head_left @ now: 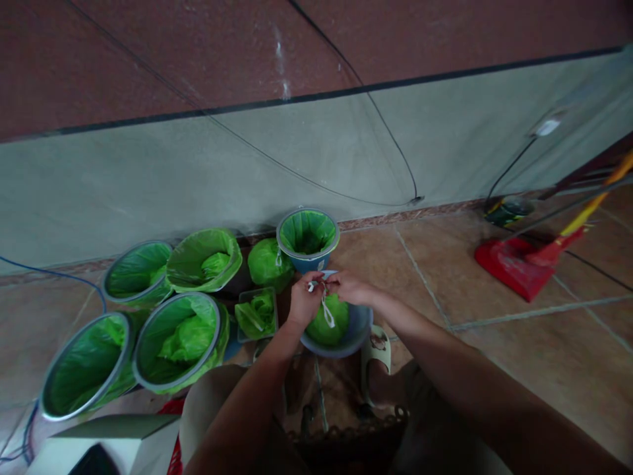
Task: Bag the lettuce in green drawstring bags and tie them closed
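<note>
In front of my knees, a bulging green plastic bag (326, 328) sits inside a pale blue basin (364, 330) on the floor. White drawstrings (328, 315) come out at its gathered top. My left hand (305, 298) pinches white string on the left side of the top. From the right, my right hand (349, 289) has its fingertips closed on the string too, close to the left hand. The fingers partly hide where the strings meet. Just behind the hands stands a blue bin (312, 262) with a green liner.
To the left stand several grey-rimmed bins (85, 366) with green liners, a square container (241, 333) of green bags and a full green bag (264, 260). A white box (148, 455) is at bottom left. A red dustpan (514, 267) lies right. Cables run along the wall (297, 152).
</note>
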Tool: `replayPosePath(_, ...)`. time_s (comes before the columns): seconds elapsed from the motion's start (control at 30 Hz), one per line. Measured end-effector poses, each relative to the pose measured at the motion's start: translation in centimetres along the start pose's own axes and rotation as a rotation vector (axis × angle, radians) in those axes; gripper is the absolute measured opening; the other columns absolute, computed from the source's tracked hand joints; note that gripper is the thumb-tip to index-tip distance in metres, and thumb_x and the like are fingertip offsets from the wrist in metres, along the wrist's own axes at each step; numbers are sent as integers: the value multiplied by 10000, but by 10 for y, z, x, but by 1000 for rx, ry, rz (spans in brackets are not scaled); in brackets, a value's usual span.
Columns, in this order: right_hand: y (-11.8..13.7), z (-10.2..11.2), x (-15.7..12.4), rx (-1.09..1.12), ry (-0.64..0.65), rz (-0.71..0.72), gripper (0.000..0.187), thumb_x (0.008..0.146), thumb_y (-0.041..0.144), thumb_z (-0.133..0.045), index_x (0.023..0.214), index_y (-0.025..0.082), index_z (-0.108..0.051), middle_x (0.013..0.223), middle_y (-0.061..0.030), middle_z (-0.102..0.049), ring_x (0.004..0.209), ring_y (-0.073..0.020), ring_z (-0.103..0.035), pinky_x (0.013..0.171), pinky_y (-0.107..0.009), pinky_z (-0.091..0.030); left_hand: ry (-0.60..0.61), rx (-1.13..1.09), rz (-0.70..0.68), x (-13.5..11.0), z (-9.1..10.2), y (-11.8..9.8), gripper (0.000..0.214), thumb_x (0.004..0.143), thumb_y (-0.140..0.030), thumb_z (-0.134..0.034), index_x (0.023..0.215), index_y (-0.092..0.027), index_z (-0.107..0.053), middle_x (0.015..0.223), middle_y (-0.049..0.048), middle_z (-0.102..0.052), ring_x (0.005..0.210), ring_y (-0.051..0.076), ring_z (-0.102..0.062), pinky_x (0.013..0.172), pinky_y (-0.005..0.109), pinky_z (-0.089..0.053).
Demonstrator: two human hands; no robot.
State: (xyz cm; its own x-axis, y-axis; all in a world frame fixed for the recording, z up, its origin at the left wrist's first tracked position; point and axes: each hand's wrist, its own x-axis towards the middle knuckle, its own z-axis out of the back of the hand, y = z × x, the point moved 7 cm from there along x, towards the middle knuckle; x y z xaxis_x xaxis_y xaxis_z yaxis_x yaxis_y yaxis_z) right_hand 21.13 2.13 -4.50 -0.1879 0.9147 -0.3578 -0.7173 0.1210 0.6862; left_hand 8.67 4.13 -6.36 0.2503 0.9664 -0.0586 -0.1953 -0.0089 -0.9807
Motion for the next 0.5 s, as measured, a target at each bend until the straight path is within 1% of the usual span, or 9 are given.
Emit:
replayPosePath(0.07, -6, -3, 3, 80, 6, -1, 239, 876, 224, -520, 894, 152, -747, 703, -6, -658, 590, -99, -544, 547, -196, -390, -11, 16, 4, 0, 1, -1, 269, 730, -185, -617, 992, -177, -678, 840, 20, -688, 673, 123, -609, 662, 238, -483)
replayPosePath(0.13, -8, -1, 4, 94, -7, 7, 235, 859, 237, -537, 885, 153, -755, 678, 5, -643, 585, -95, -528, 541, -192, -376, -3, 49, 18, 1, 2, 0, 228, 717, -187, -640, 939, -168, -689, 781, 16, -680, 649, 123, -597, 642, 235, -472)
replayPosePath(0.2, -6, 3, 3, 3, -43, 20, 236, 843, 225, -537, 844, 155, -762, 677, -1, -650, 606, -100, -536, 559, -196, -375, 42, 62, 47, 1, 1, 2, 162, 709, -188, -652, 863, -163, -698, 732, 11, -675, 633, 124, -592, 639, 236, -468)
replayPosePath(0.27, -2, 6, 2, -155, -77, 8, 249, 839, 210, -524, 803, 158, -765, 721, -27, -684, 654, -120, -572, 598, -211, -391, 90, 98, 63, 1, -1, 4, 92, 711, -194, -659, 788, -165, -701, 704, 11, -676, 637, 128, -594, 649, 237, -464)
replayPosePath(0.3, -1, 8, 1, -239, -96, -22, 261, 845, 215, -516, 798, 156, -766, 759, -49, -704, 685, -135, -594, 621, -222, -403, 100, 144, 63, 1, 0, 5, 61, 715, -196, -660, 752, -167, -700, 694, 13, -676, 644, 132, -595, 652, 239, -459)
replayPosePath(0.37, -5, 12, -1, -379, -137, -111, 275, 860, 239, -515, 839, 144, -772, 852, -104, -734, 753, -172, -634, 657, -244, -424, 80, 288, 63, 2, 4, 9, 56, 725, -188, -655, 690, -171, -694, 674, 18, -671, 653, 142, -597, 652, 244, -447)
replayPosePath(0.43, -13, 15, -3, -455, -154, -206, 293, 875, 259, -518, 913, 120, -773, 932, -157, -739, 808, -205, -659, 665, -262, -433, 61, 430, 82, 3, 9, 14, 74, 724, -172, -653, 661, -177, -692, 660, 23, -670, 658, 155, -604, 648, 250, -439)
replayPosePath(0.5, -22, 17, -5, -479, -135, -270, 286, 869, 247, -540, 936, 88, -767, 953, -195, -733, 824, -230, -669, 649, -277, -434, 53, 520, 109, 4, 14, 21, 81, 721, -165, -655, 653, -187, -693, 652, 29, -674, 678, 170, -623, 656, 253, -439)
